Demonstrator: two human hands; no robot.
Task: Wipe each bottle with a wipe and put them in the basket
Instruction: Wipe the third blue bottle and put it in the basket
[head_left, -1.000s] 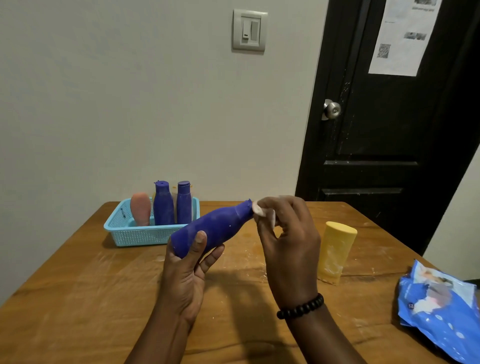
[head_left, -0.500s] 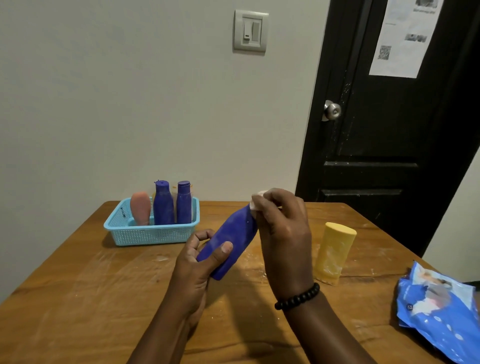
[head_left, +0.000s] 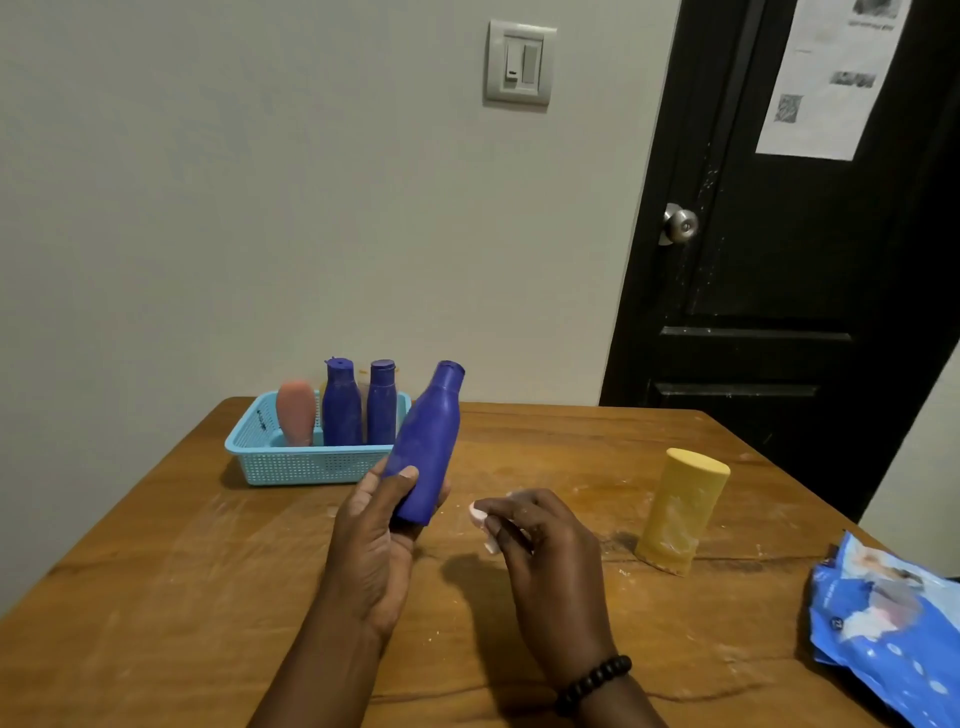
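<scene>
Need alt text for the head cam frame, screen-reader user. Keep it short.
A person's left hand holds a blue bottle upright over a wooden table while the right hand pinches a small white wipe. Behind, a light blue basket holds three bottles; a yellow bottle stands at right.

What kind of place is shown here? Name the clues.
Probably a room in a home: a wooden table against a plain wall, a light switch, and a black door with a round knob.
</scene>
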